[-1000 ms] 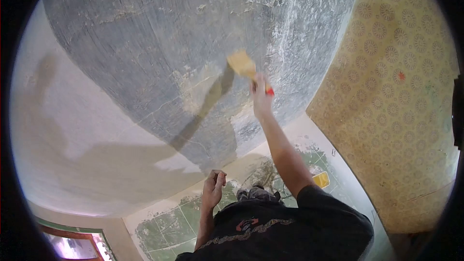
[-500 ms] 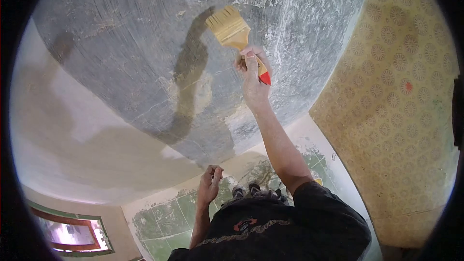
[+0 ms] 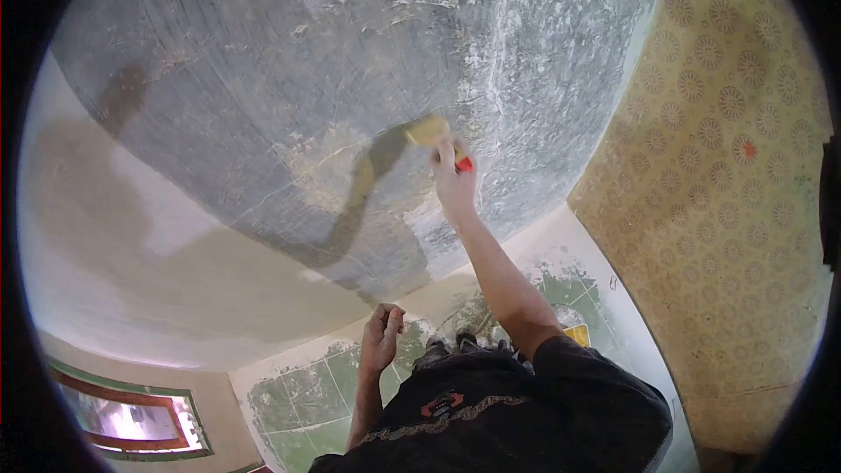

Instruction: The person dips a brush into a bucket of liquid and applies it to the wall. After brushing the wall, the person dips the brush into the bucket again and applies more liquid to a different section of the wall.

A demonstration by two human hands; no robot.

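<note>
Left hand (image 3: 382, 339) sits low and close to the body, fingers curled loosely in on themselves, gripping nothing, hanging just above the dark T-shirt (image 3: 517, 420) with its orange chest print. Beneath it, the green tiled floor (image 3: 307, 403) smeared with pale dust, and shoes (image 3: 455, 346) peeking out just over the shirt's edge. A small yellow object (image 3: 577, 334) lies on the floor just beside the raised arm's sleeve.

Up the outstretched arm now: right hand (image 3: 454, 184) is clamped tight around the handle of a paintbrush (image 3: 435, 136), the red handle tip showing at the knuckles and the index finger laid along the ferrule. The pale bristles are pressed against the grey plastered wall (image 3: 307, 61), blurred, so their exact angle cannot be told. The brush's shadow runs down and left from the bristles across a lighter yellowish patch of plaster.

Further out, that grey surface is rough, scratched with fine lines and flecked with white streaks. To its left the wall turns smooth and white (image 3: 131, 245). On the right stands a yellow wall with a repeating round floral pattern (image 3: 727, 166). Far down at the lower left, a green-and-red framed opening (image 3: 131, 416) glows bright.
</note>
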